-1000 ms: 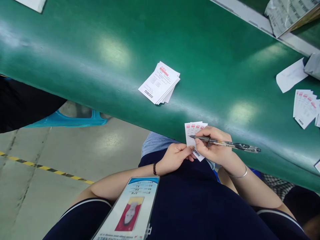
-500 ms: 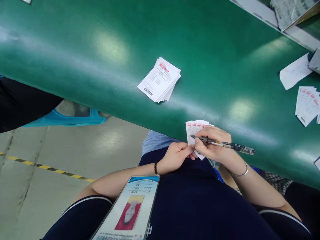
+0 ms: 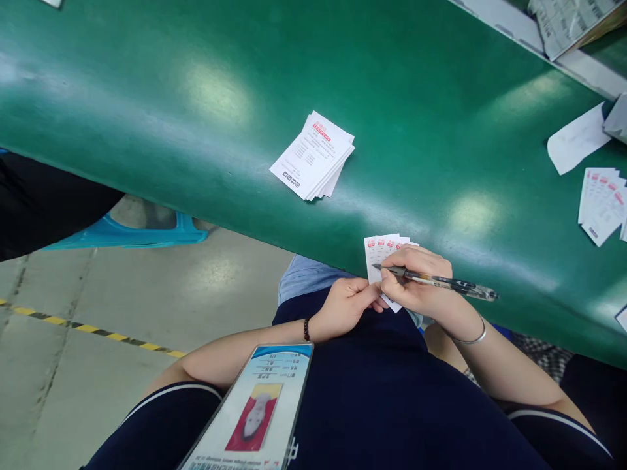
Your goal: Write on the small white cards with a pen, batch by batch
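My left hand [image 3: 345, 305] pinches the lower end of a small fan of white certificate cards [image 3: 374, 256] at the table's near edge. Red headings run along the cards' tops. In my right hand [image 3: 420, 279] is a pen [image 3: 448, 282] with a clear and black barrel, its tip over the leftmost card. The right fingers rest against the cards and cover part of the fan. Farther in on the green table [image 3: 416, 117] lies a stack of certificate cards [image 3: 311, 156], slightly spread, with red and black print.
Another fan of cards [image 3: 601, 203] lies at the right, below a white paper slip [image 3: 577, 138]. A box [image 3: 575, 26] stands at the top right. On the left, a person in dark clothing [image 3: 44, 209] is by a blue stool [image 3: 147, 234]. My badge [image 3: 255, 408] hangs in front.
The pen's rear end has shifted very slightly left. Both hands and the cards stay almost where they were.
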Demonstrator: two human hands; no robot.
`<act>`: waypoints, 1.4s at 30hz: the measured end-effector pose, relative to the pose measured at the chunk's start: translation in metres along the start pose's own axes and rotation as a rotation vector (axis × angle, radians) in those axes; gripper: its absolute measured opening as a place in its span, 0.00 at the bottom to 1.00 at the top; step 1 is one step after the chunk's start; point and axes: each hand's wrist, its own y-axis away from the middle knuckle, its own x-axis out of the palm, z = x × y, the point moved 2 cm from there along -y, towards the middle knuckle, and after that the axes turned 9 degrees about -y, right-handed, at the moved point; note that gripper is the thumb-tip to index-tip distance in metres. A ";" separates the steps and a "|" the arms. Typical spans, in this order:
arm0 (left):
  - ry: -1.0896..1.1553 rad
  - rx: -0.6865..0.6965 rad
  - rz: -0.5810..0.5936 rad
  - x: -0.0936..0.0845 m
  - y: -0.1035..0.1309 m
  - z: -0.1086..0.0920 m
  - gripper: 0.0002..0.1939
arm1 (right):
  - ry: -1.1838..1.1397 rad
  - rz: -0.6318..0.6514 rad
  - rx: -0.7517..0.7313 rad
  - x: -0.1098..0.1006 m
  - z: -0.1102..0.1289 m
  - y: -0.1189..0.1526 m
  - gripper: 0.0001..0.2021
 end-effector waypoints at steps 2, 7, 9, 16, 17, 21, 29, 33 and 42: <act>-0.014 0.002 0.002 0.000 0.000 0.000 0.17 | 0.007 0.008 0.003 0.000 0.000 -0.001 0.05; -0.015 0.004 0.002 0.000 0.000 0.001 0.18 | 0.000 0.012 0.009 0.001 0.001 -0.002 0.06; -0.023 0.007 0.001 0.000 0.000 0.001 0.18 | 0.001 0.010 0.005 0.001 0.001 -0.002 0.06; -0.021 0.011 0.000 0.001 0.000 0.003 0.18 | -0.015 -0.006 0.003 0.000 0.001 -0.002 0.06; -0.020 0.011 -0.001 0.001 0.000 0.004 0.18 | -0.016 -0.005 0.002 0.000 0.001 -0.001 0.06; -0.035 0.008 -0.007 0.000 0.000 0.003 0.18 | 0.000 0.005 0.019 0.001 -0.001 -0.001 0.05; -0.022 0.004 -0.015 0.000 0.000 0.002 0.19 | -0.126 -0.026 0.164 -0.010 -0.002 0.001 0.03; -0.023 -0.006 -0.031 0.002 0.000 0.005 0.19 | -0.047 -0.032 0.165 -0.013 -0.001 0.003 0.03; -0.066 0.007 -0.028 0.001 0.000 0.005 0.19 | -0.005 -0.024 0.094 -0.006 -0.007 0.006 0.03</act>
